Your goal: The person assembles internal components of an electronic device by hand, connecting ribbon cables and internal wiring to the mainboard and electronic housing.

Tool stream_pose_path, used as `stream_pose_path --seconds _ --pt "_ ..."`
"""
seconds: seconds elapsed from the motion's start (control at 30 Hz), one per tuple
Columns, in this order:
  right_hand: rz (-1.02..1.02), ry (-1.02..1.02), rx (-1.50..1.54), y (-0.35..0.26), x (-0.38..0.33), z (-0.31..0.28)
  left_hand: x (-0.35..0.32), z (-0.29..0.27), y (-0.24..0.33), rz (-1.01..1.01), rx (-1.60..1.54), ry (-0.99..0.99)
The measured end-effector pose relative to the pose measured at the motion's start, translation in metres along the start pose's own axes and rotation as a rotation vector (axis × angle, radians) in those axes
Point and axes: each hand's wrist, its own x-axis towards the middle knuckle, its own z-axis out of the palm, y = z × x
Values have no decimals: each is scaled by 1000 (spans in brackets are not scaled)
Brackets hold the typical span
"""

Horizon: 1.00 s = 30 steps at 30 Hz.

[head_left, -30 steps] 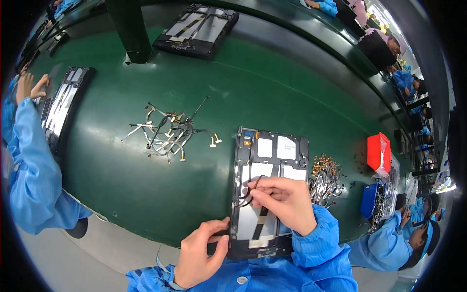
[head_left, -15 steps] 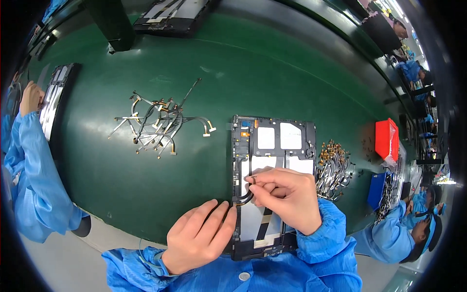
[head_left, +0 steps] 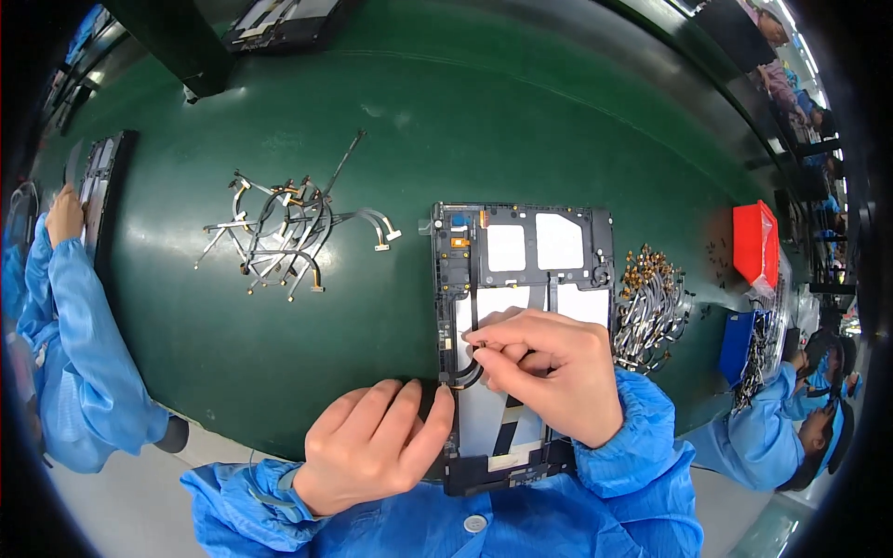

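A dark tablet frame point(head_left: 521, 244) with white panels lies on the green table in front of me. My right hand point(head_left: 549, 367) rests on its middle, fingertips pinching a thin black flex cable point(head_left: 471, 372) that curves along the frame's left side. Flat on the table, my left hand point(head_left: 372, 445) has its fingers together and its fingertips against the frame's lower left edge. Both my sleeves are blue.
A heap of loose flex cables point(head_left: 288, 228) lies to the left. Gold-tipped wires point(head_left: 646, 302) sit right of the frame, with a red box point(head_left: 755, 244) and a blue tray point(head_left: 739, 346) beyond. Other people in blue work at the left point(head_left: 65, 307) and right point(head_left: 791, 432).
My left hand has slid right to the frame's lower left edge. My right hand stays on the cable, pressing it lower along the frame.
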Motion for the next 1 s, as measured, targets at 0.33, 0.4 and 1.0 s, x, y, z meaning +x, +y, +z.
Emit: stream_pose_path --seconds 0.33,0.4,1.0 --pt "-51 21 1 4 0 2 -11 1 15 20 -45 71" --pt "-71 22 -8 3 -1 3 -9 8 25 67 -170 125" --pt "-238 142 -210 15 5 -1 12 7 40 19 75 40"
